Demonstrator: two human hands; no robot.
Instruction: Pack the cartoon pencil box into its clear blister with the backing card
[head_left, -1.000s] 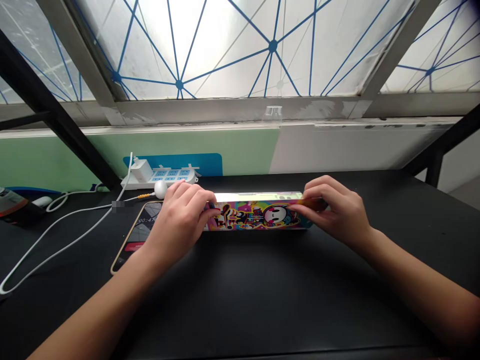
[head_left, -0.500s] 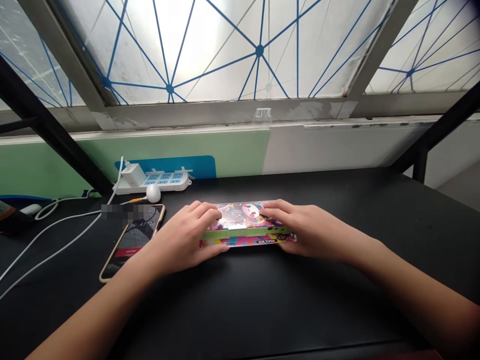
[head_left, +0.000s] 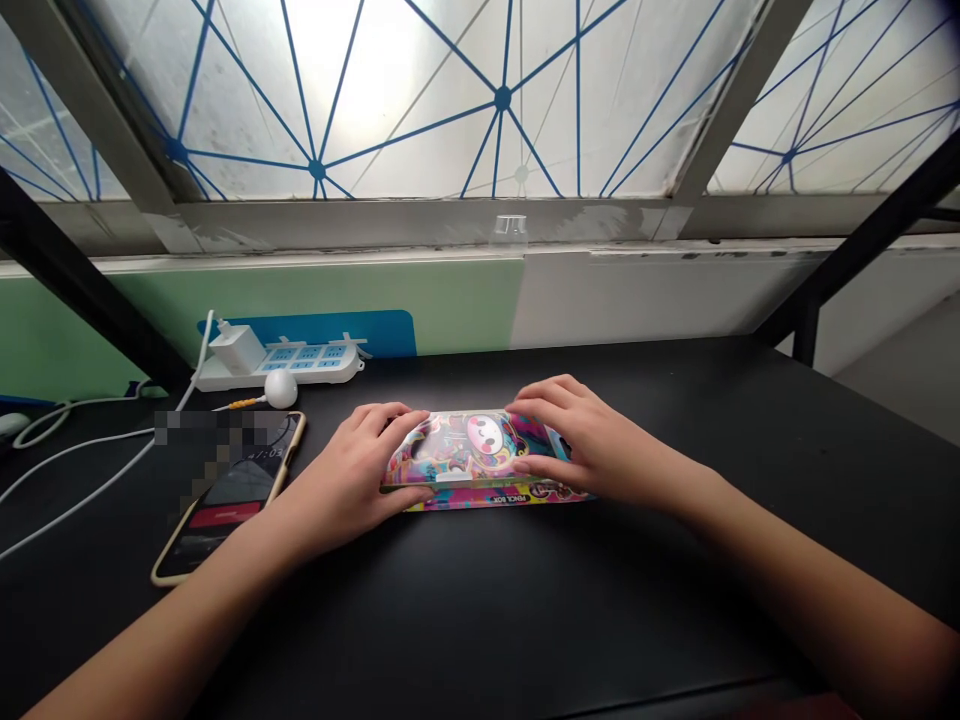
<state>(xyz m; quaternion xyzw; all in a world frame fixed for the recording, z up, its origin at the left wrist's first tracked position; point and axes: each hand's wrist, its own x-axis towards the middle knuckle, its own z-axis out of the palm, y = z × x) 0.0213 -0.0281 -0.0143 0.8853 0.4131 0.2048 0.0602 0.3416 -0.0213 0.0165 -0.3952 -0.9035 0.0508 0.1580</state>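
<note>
- The pencil box (head_left: 476, 450) lay flat on the black desk (head_left: 540, 610), near the middle of the desk and between the two hands, with its long side running left to right.
- Its top was glossy and multicoloured, printed with a large cartoon face. A small white clasp (head_left: 454, 477) sat at its near edge, and a printed strip along the near side read "PENCIL BOX".
- The left hand (head_left: 341, 475) was closed around the left end of the box, with the fingers (head_left: 386, 420) curved over the top and the thumb (head_left: 416, 494) along the near edge.
- The right hand (head_left: 585, 440) gripped the right end in the same way, its fingers spread over the top and side. The two hands were apart, with the cartoon face showing between them.
- A smartphone (head_left: 225, 500) with a gold edge lay just left of the left hand, its lit screen partly covered by a blurred patch.
- Farther away stood a white power strip (head_left: 277, 368) with a white charger (head_left: 240, 349) plugged in. A white cable (head_left: 75, 478) ran across the desk's left side.
- Beyond the desk were a green and white wall (head_left: 315, 295) and a frosted window (head_left: 450, 100) crossed by blue lines.
</note>
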